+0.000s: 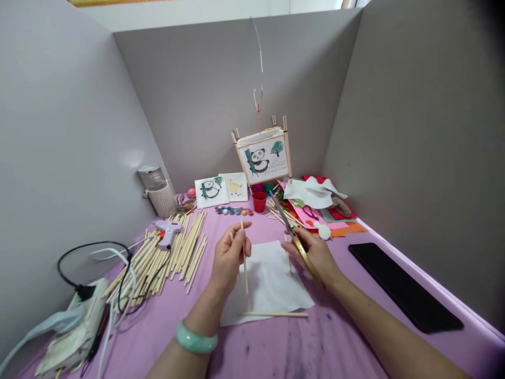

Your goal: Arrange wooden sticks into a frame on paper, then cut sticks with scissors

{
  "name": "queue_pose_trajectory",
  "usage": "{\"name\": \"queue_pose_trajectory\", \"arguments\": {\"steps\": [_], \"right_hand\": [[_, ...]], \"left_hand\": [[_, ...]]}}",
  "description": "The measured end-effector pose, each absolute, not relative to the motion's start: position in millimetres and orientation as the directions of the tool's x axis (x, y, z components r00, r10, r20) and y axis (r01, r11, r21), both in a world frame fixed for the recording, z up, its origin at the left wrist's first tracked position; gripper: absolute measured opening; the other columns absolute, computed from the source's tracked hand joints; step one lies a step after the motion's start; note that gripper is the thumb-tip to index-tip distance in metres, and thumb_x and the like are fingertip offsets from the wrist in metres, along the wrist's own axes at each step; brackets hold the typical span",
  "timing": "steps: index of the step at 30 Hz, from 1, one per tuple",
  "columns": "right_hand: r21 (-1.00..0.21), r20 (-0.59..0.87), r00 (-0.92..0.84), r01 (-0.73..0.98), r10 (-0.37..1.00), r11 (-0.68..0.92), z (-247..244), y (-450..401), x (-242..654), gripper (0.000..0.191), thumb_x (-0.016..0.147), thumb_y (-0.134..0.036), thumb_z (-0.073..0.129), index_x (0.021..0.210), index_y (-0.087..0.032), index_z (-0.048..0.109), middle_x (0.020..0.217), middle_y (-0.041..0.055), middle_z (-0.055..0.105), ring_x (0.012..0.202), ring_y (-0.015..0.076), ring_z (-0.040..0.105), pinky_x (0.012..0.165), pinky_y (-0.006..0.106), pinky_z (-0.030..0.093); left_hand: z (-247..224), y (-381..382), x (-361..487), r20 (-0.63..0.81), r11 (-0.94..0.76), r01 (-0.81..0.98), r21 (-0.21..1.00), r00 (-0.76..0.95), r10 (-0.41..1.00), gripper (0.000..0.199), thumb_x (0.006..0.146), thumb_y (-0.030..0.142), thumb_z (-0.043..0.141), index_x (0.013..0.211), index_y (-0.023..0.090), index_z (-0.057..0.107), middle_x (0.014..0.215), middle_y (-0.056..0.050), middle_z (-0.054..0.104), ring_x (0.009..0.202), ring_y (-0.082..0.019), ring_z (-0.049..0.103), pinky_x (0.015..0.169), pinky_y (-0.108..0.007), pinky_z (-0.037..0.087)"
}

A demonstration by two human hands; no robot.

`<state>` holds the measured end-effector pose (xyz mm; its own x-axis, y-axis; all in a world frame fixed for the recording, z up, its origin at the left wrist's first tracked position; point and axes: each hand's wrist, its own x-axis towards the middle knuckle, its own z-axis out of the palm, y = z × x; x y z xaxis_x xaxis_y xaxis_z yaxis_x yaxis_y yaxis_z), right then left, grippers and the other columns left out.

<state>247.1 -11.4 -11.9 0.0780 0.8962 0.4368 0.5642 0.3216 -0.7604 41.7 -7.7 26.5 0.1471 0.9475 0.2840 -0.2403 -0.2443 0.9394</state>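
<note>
My left hand (pixel 232 255), a green bangle on its wrist, pinches a thin wooden stick (pixel 245 263) over a white sheet (pixel 264 284). A second stick end pokes out by its fingers. In my right hand (pixel 317 255) is a pair of scissors (pixel 302 252) with gold handles, blades pointing up and to the left. Below the right fingers another stick (pixel 288 260) stands out against the sheet; I cannot tell if the hand touches it. One more stick (pixel 276 314) lies along the sheet's near edge.
Many sticks (pixel 189 247) and a purple glue gun (pixel 169 231) lie left, near a power strip (pixel 74 326) with cables. Behind are a red cup (pixel 259 202), paint pots (pixel 232 211), drawings (pixel 212 192) and a hanging panda lantern (pixel 263 158). A black phone-like slab (pixel 402 284) lies right.
</note>
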Motion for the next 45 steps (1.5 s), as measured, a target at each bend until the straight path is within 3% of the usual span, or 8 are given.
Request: {"name": "queue_pose_trajectory", "arguments": {"steps": [3,8,13,17,23,29,34,45], "right_hand": [[-0.718,0.463,0.001,0.586,0.886,0.375,-8,-17,242,0.035,0.078,-0.048,0.065,0.096,-0.019,0.059,0.068,-0.0018,0.054,0.06,0.0136,0.049,0.058,0.025,0.041],[-0.736,0.418,-0.063,0.561,0.906,0.379,2,-30,227,0.032,0.076,-0.043,0.068,0.095,-0.019,0.058,0.068,-0.0025,0.052,0.061,0.013,0.046,0.058,0.024,0.039],[-0.88,0.273,-0.173,0.352,0.946,0.318,1,-38,215,0.041,0.077,-0.044,0.066,0.108,-0.019,0.056,0.068,-0.0041,0.048,0.059,0.0114,0.043,0.055,0.023,0.036],[-0.922,0.266,-0.264,0.21,0.927,0.324,0,-43,210,0.046,0.081,-0.052,0.059,0.113,-0.019,0.053,0.07,-0.0041,0.046,0.057,0.0099,0.039,0.052,0.022,0.034],[-0.928,0.237,-0.301,0.212,0.924,0.307,2,-45,210,0.046,0.08,-0.053,0.061,0.108,-0.018,0.054,0.072,-0.0031,0.047,0.06,0.0095,0.04,0.052,0.021,0.035],[-0.989,0.139,-0.327,-0.002,0.935,0.146,-1,-46,208,0.049,0.085,-0.058,0.05,0.115,-0.019,0.047,0.072,-0.0039,0.047,0.045,0.0068,0.041,0.041,0.02,0.033],[-0.989,0.112,-0.343,0.054,0.933,0.138,2,-48,208,0.047,0.082,-0.056,0.056,0.111,-0.018,0.05,0.068,-0.0055,0.045,0.046,0.0061,0.041,0.042,0.019,0.033],[-0.977,0.141,-0.34,0.107,0.93,0.187,0,-48,206,0.048,0.082,-0.056,0.057,0.114,-0.021,0.052,0.076,-0.0033,0.046,0.054,0.0074,0.04,0.047,0.02,0.034]], "left_hand": [[27,-11,43,0.281,-0.251,-0.188,0.949,0.153,0.948,0.034,0.092,0.038,0.048,0.115,0.014,0.055,0.05,0.006,0.042,0.046,-0.006,0.028,0.045,-0.02,0.02],[28,-16,49,0.259,-0.228,-0.198,0.953,0.147,0.955,0.024,0.09,0.035,0.05,0.1,0.014,0.057,0.049,0.006,0.042,0.047,-0.007,0.033,0.047,-0.02,0.023],[29,-18,52,0.28,-0.261,-0.14,0.955,0.139,0.95,0.021,0.09,0.036,0.05,0.093,0.016,0.054,0.054,0.004,0.051,0.05,-0.007,0.039,0.051,-0.02,0.028],[28,-19,52,0.33,-0.319,-0.109,0.942,0.116,0.937,0.021,0.09,0.038,0.051,0.088,0.017,0.053,0.058,0.003,0.055,0.055,-0.008,0.043,0.055,-0.02,0.033],[26,-20,52,0.311,-0.284,-0.2,0.938,0.114,0.944,0.023,0.087,0.039,0.056,0.082,0.017,0.053,0.06,0.005,0.051,0.045,-0.004,0.032,0.043,-0.018,0.024],[28,-17,49,0.171,-0.097,-0.343,0.934,0.192,0.966,0.028,0.085,0.042,0.058,0.084,0.014,0.058,0.06,0.004,0.051,0.04,-0.002,0.029,0.039,-0.017,0.018],[28,-17,47,0.175,-0.099,-0.352,0.931,0.191,0.966,0.028,0.084,0.042,0.058,0.084,0.014,0.058,0.057,0.005,0.049,0.039,-0.002,0.029,0.038,-0.017,0.017],[33,-22,52,0.258,-0.229,-0.198,0.953,0.138,0.956,0.03,0.084,0.044,0.057,0.077,0.015,0.056,0.052,0.006,0.048,0.039,-0.003,0.03,0.037,-0.017,0.019]]}}
